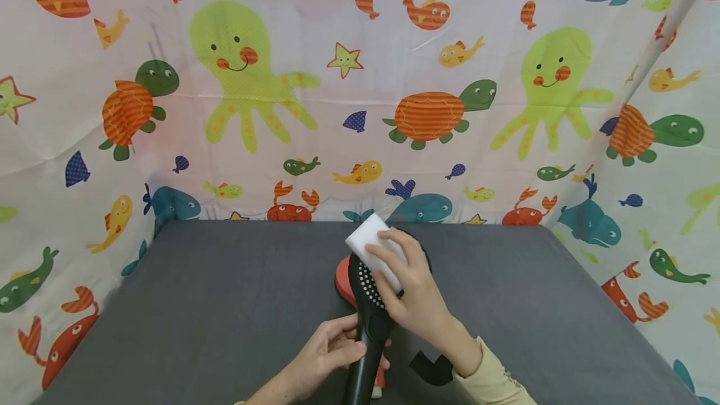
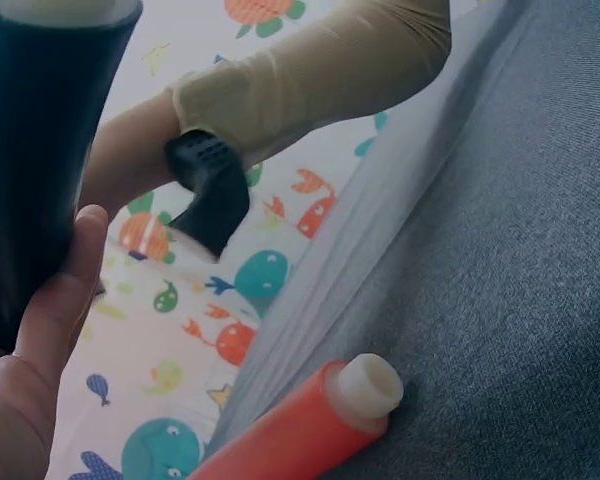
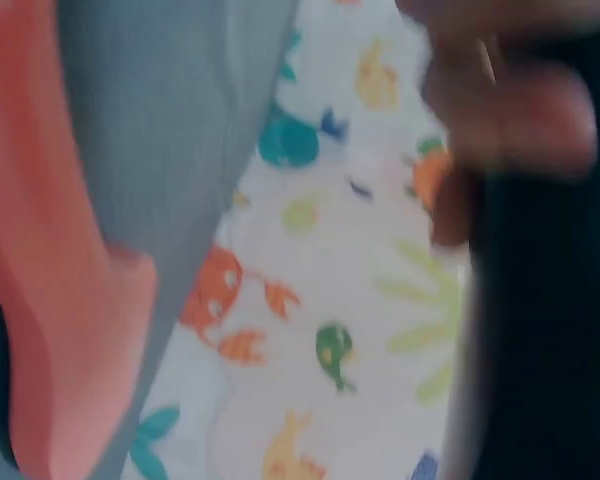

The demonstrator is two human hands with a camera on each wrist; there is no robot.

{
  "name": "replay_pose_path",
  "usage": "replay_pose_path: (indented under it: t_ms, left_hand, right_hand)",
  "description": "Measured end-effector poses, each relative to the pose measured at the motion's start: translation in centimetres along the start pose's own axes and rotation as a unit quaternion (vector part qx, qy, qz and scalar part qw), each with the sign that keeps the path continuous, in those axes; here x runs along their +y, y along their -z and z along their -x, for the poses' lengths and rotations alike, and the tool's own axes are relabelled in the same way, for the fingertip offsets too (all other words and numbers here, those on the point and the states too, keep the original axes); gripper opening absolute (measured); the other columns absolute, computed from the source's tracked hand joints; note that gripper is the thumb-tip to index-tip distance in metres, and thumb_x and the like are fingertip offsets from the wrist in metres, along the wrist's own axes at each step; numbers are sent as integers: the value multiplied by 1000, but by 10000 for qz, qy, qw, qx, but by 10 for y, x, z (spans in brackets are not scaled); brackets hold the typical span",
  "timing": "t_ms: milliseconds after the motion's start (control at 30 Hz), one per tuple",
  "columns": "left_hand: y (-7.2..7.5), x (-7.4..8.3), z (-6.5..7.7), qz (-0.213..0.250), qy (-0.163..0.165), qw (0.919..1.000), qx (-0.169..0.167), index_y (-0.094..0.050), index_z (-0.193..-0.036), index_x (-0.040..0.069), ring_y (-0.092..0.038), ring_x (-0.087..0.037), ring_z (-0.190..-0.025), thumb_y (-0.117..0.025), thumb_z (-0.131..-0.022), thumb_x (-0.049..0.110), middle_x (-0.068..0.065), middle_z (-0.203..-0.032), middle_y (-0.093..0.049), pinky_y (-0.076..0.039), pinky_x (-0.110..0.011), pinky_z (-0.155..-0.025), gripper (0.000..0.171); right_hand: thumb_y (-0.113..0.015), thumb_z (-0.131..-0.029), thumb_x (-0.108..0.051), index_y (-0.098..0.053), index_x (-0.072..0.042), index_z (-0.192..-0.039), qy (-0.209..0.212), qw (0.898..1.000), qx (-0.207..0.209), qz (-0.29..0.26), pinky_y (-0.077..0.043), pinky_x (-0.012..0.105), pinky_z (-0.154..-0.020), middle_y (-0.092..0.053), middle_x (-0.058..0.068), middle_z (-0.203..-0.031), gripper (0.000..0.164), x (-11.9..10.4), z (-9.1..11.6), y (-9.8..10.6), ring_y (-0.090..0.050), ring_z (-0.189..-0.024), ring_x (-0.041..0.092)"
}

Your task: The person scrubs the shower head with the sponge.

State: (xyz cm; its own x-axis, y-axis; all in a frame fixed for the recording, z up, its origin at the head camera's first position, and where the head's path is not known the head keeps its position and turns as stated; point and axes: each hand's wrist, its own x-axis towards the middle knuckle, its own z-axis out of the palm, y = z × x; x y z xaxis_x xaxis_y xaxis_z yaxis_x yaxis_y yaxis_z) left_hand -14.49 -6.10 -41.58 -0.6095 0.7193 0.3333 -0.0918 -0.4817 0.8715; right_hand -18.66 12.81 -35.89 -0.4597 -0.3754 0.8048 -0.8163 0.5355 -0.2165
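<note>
A black shower head (image 1: pixel 367 289) with pale dots on its face is held up over the table in the head view. My left hand (image 1: pixel 323 352) grips its handle, thumb across the front. My right hand (image 1: pixel 413 289) holds a white sponge (image 1: pixel 368 235) against the upper part of that face, partly covering it. Behind the black one, a coral-red shower head (image 1: pixel 344 279) lies mostly hidden on the table. Its white-tipped handle (image 2: pixel 300 430) shows in the left wrist view. The black handle (image 3: pixel 550 330) is blurred in the right wrist view.
A grey cloth covers the table (image 1: pixel 236 292). Behind and at both sides hangs a white curtain (image 1: pixel 315 192) printed with sea animals. A black strap (image 1: pixel 432 369) sits by the right wrist.
</note>
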Motion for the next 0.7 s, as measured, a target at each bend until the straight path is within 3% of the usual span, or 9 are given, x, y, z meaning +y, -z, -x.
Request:
replay_pose_path:
  t_ms: [167,267,400,500,600,700]
  left_hand:
    - [0,3,0,-152,-14,9995,281,-33,-135,-12,-62,-22,-101,-36,-99,5,-15,-117,-59,-49,-35,-86,40]
    - [1,4,-1,-263,-64,9985,484,-34,-136,-10,-61,-23,-103,-36,-99,5,-15,-117,-59,-50,-35,-86,40]
    - [5,6,-1,-361,-381,9963,676,-32,-138,-7,-60,-23,-104,-34,-99,2,-16,-118,-59,-51,-33,-83,41]
    - [8,9,0,-534,-627,9928,874,-33,-138,-6,-60,-13,-93,-35,-97,-1,-11,-114,-60,-50,-24,-74,41]
    - [10,11,2,-714,-733,9888,1089,-42,-132,-3,-53,-5,-81,-38,-96,-2,-2,-106,-59,-45,-17,-65,36]
    - [13,12,2,-672,-892,9878,1081,-46,-127,-1,-54,-6,-84,-36,-95,-4,-3,-105,-57,-47,-19,-68,33]
  right_hand:
    - [-64,-80,-2,-58,-5,-120,-716,9943,513,596,-40,52,-81,-44,19,-128,41,13,1,4,-39,-116,35]
    - [-61,-82,-3,-54,-4,-124,-820,9923,643,671,-44,49,-74,-44,19,-128,43,10,11,2,-39,-113,34]
    - [-52,-90,-16,-52,-4,-128,-352,9979,429,322,-44,46,-75,-44,19,-126,40,-8,22,-4,-39,-111,33]
    - [-45,-94,-24,-53,-6,-128,-21,9999,126,-22,-42,43,-78,-45,16,-124,40,-22,26,-6,-38,-110,30]
    - [-46,-92,-24,-55,-7,-127,337,9989,-134,-294,-42,41,-77,-45,14,-121,39,-33,28,-6,-38,-107,27]
    - [-51,-87,-19,-57,-7,-123,924,9921,-469,-712,-43,36,-78,-47,13,-117,39,-38,33,-4,-40,-103,26]
